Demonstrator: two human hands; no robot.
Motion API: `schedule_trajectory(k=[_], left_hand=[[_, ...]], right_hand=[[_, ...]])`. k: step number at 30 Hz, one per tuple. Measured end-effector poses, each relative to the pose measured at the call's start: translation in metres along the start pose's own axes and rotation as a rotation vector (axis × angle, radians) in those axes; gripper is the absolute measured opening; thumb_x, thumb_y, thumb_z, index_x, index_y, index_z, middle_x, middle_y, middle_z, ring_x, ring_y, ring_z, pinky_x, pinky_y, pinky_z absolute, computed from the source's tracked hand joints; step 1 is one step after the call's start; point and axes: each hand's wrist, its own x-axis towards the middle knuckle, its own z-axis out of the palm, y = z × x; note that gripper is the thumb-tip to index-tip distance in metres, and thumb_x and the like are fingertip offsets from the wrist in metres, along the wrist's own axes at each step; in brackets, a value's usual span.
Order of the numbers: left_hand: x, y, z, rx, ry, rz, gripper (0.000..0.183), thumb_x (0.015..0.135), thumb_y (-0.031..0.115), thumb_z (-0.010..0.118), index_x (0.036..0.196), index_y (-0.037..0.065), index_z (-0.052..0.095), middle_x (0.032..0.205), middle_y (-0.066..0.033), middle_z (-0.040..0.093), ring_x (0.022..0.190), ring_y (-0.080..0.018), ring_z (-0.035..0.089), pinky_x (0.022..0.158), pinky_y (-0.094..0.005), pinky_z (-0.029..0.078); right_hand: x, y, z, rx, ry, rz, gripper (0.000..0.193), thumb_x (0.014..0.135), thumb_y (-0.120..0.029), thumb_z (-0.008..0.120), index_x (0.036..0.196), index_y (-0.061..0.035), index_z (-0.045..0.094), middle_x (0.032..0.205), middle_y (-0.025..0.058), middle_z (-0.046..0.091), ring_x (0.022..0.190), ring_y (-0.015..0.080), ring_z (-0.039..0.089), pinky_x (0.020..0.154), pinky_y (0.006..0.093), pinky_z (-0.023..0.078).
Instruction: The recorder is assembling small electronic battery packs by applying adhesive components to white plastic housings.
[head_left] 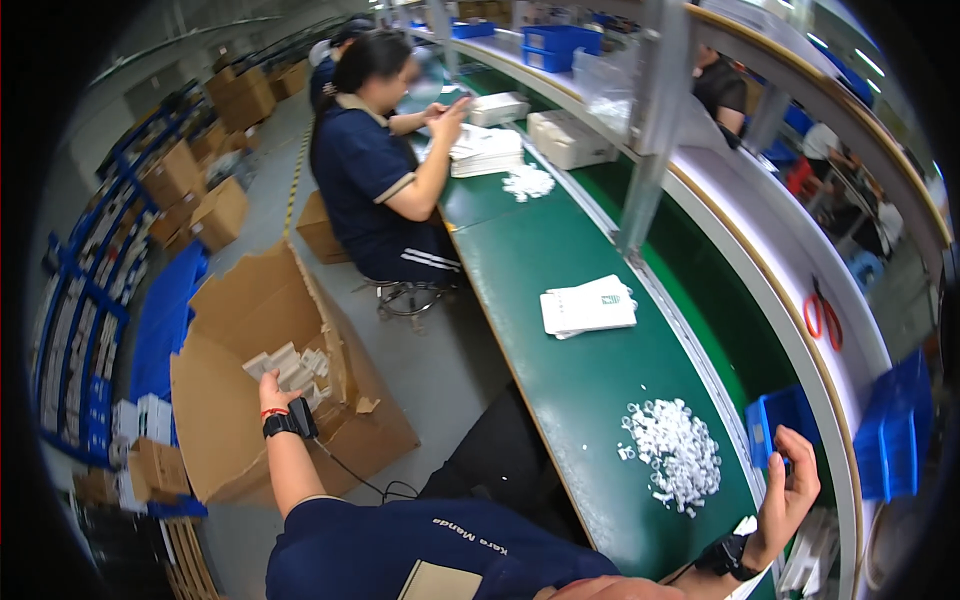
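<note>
Head view, items listed by position from the hands.

Left hand: reaching into a large open cardboard box, at a loose heap of white pieces; thumb extended, other fingers largely hidden, so whether it grips a piece cannot be told. Red band and black wrist device at the wrist, black cable trailing from it.

Right hand: raised beside the far edge of the green surface, fingers loosely curled, thumb spread away from them. Black watch at the wrist.

Left of the right hand: one mound of small white parts, on the surface. Farther off in the same direction, beyond the mound: flat white cartons, stacked unevenly.

Just beyond the right fingertips: small blue bin; contact cannot be told. Above this hand, on the shelf: red-handled tool. To its right: larger blue bin.

Well beyond both hands: seated co-worker, a white stack alongside.
</note>
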Motion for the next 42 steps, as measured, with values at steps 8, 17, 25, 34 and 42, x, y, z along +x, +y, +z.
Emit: schedule_trajectory(k=[8,17,25,34,42], left_hand=[[-0.065,0.014,0.149,0.038,-0.089,0.277,0.069,0.078,0.032,0.073,0.129,-0.007,0.049,0.127,-0.0204,0.055,0.117,-0.0271,0.053,0.094,-0.0403,0.044],[-0.110,-0.010,0.141,0.451,0.281,0.275,0.063,0.076,0.037,0.067,0.125,-0.003,0.056,0.137,-0.0213,0.048,0.127,-0.0313,0.045,0.104,-0.0406,0.036],[-0.078,-0.018,0.100,0.564,0.267,0.558,0.094,0.076,0.025,0.074,0.146,-0.003,0.017,0.149,-0.0345,0.009,0.142,-0.0440,0.008,0.116,-0.0447,0.014],[-0.130,-0.114,0.142,0.716,-0.319,0.948,0.060,0.073,0.017,0.075,0.124,0.001,0.049,0.127,-0.0216,0.050,0.118,-0.0382,0.047,0.101,-0.0442,0.039],[-0.071,-0.242,0.145,0.999,-0.541,0.237,0.061,0.079,0.027,0.072,0.132,0.008,0.049,0.129,-0.0197,0.053,0.122,-0.0352,0.049,0.102,-0.0417,0.041]], right_hand=[[-0.003,-0.006,-0.007,0.003,0.034,0.011,0.021,0.080,-0.001,0.061,0.100,0.0056,0.063,0.105,0.0187,0.063,0.100,0.0268,0.060,0.092,0.0339,0.043],[-0.012,-0.002,-0.022,-0.041,0.036,0.097,0.025,0.091,0.003,0.055,0.115,0.0070,0.060,0.111,0.0140,0.063,0.101,0.0196,0.059,0.091,0.0294,0.045],[-0.003,-0.005,0.018,-0.001,-0.140,0.116,0.024,0.091,0.004,0.054,0.114,0.0074,0.060,0.108,0.0146,0.064,0.099,0.0205,0.060,0.090,0.0296,0.046],[0.014,-0.080,0.182,0.113,-0.778,-0.240,0.024,0.077,0.000,0.065,0.100,0.0031,0.063,0.104,0.0185,0.064,0.095,0.0352,0.060,0.085,0.0397,0.046],[-0.005,-0.039,0.328,-0.353,-0.737,-0.432,0.057,0.072,-0.010,0.075,0.125,-0.0063,0.054,0.130,0.0186,0.048,0.120,0.0362,0.045,0.099,0.0433,0.039]])
